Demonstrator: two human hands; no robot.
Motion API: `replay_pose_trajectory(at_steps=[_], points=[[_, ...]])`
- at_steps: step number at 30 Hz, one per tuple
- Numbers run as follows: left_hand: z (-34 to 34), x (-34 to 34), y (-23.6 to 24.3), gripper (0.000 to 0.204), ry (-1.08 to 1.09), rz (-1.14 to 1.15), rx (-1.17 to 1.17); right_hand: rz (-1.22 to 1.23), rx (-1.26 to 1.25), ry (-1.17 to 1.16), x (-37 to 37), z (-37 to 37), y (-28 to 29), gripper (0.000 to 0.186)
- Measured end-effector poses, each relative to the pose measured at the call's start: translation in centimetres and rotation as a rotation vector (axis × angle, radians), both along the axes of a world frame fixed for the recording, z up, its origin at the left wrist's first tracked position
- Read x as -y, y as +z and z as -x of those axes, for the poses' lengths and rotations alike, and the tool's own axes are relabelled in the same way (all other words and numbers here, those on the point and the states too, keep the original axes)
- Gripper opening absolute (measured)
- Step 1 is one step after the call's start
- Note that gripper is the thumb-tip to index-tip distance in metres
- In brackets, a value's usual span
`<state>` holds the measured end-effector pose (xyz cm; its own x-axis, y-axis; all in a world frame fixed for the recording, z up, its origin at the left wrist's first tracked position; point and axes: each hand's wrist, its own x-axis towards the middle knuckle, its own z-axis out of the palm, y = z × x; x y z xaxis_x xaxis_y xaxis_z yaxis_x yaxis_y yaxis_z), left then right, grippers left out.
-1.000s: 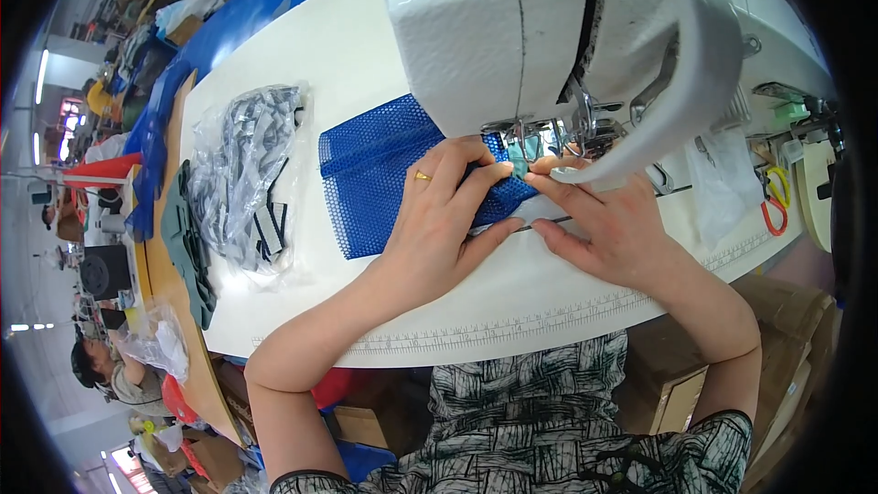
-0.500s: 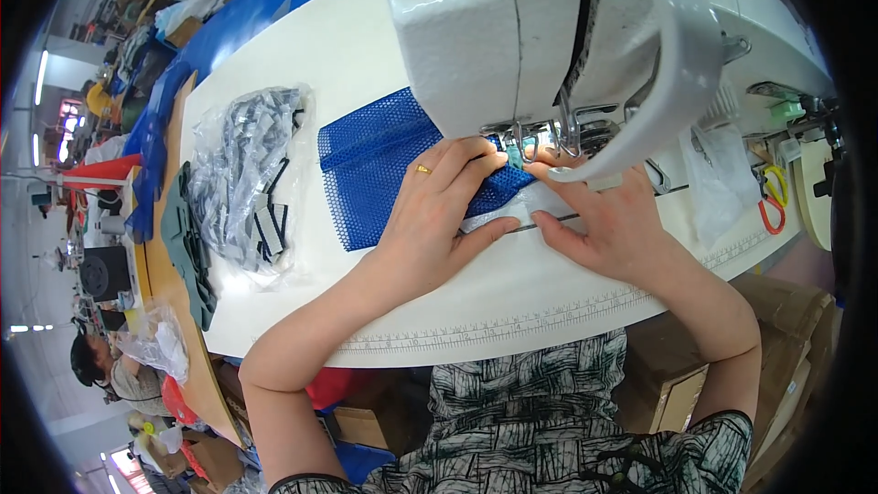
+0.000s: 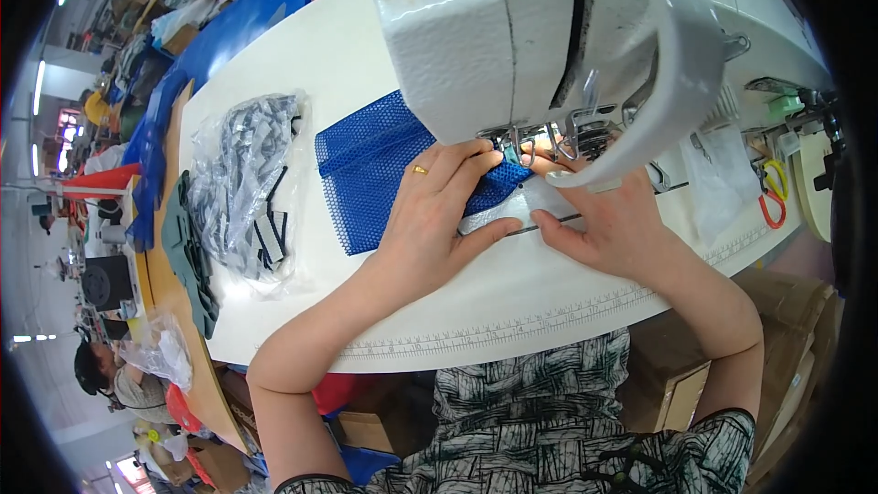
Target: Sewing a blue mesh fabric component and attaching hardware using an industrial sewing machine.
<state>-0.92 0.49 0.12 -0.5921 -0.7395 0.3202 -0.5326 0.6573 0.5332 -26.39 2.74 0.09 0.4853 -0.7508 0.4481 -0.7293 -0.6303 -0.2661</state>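
Observation:
Under the white sewing machine head [image 3: 457, 55], blue mesh fabric [image 3: 361, 183] lies with a small turquoise piece [image 3: 508, 154] by the metal presser foot [image 3: 526, 142]. My left hand [image 3: 434, 215], ringed on one finger, has bent fingers pressed on the mesh just left of the foot, its thumb resting lower down. My right hand [image 3: 613, 220] holds the fabric's edge right of the foot with its fingers, partly hidden by a curved white guard [image 3: 677, 101]; its thumb lies apart. A pale shiny strip [image 3: 494, 218] shows beneath the mesh, between my hands.
Bagged striped pieces [image 3: 238, 183] and dark green pieces [image 3: 187, 247] lie left on the white worktable [image 3: 311, 329]. At right are a plastic bag [image 3: 709, 192] and red-yellow scissors [image 3: 773, 197]. A co-worker [image 3: 110, 370] is at far left; cardboard boxes [image 3: 777, 366] stand below.
The mesh near the foot and my fingertips have shifted slightly, and more of the pale strip shows between my hands. My hands otherwise stay in nearly the same place.

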Motion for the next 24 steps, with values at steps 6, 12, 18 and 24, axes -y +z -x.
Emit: replay_pose_trajectory(at_steps=[6,12,18,24], points=[[0.1,0.1,-0.4,0.045,0.017,0.022,-0.015,-0.048,0.019,0.014,0.1,0.0,-0.2,0.046],[0.1,-0.1,-0.1,0.03,-0.114,0.087,0.022,-0.06,0.079,0.088,0.4,0.3,-0.6,0.042],[0.6,-0.4,1.0,0.033,0.037,0.107,0.061,-0.069,0.074,0.085,0.2,0.0,-0.5,0.038],[-0.2,0.1,0.7,0.042,0.015,0.081,0.088,-0.015,0.004,0.056,0.1,0.0,-0.2,0.037]])
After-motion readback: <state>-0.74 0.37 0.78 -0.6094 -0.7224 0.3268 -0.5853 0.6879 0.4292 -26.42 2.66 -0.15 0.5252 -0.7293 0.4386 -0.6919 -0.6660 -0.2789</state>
